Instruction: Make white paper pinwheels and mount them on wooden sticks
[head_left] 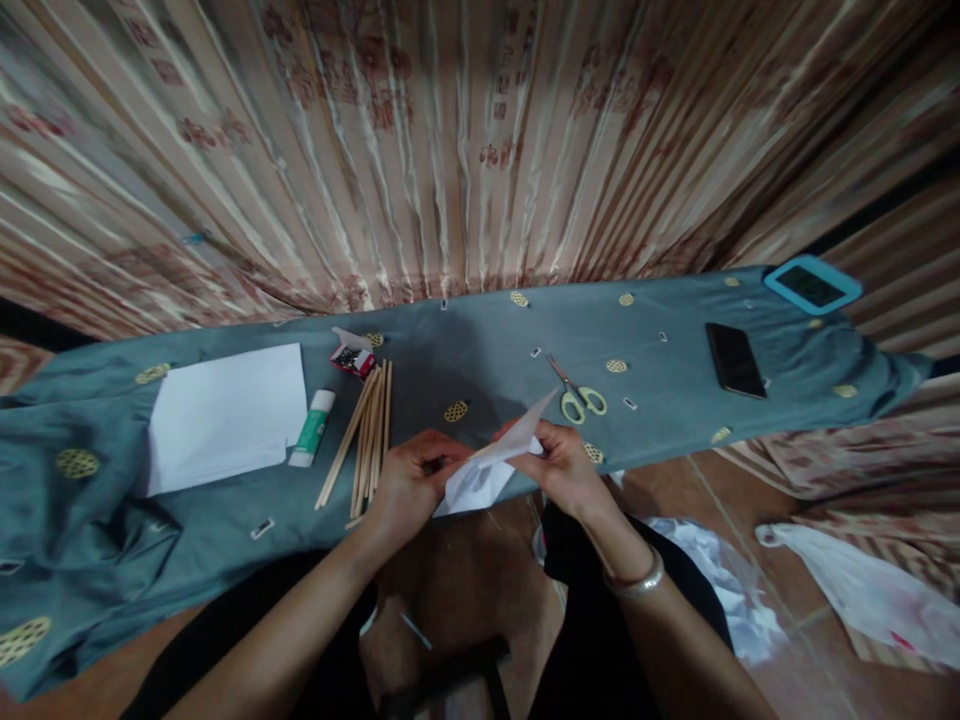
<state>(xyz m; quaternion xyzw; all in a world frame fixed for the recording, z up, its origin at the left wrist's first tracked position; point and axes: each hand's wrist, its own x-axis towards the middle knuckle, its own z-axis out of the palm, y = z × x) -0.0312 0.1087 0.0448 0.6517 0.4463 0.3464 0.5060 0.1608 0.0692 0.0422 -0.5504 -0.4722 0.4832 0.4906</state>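
Note:
Between my two hands is a folded piece of white paper (480,484), held at the near edge of the cloth-covered table. My left hand (412,478) pinches its left side, thumb and fingers closed. On the other side, my right hand (566,465) grips the paper, with one flap standing up toward the upper right. A bundle of thin wooden sticks (367,435) lies just left of my left hand. Beyond my right hand rest scissors (576,392) with pale green handles, their blades pointing away from me.
Left of the sticks are a green and white glue stick (312,428), a small open red box (352,355) and a stack of white paper (225,415). A black phone (735,360) and a blue-framed device (813,284) lie at right. Curtains (450,140) hang behind the table.

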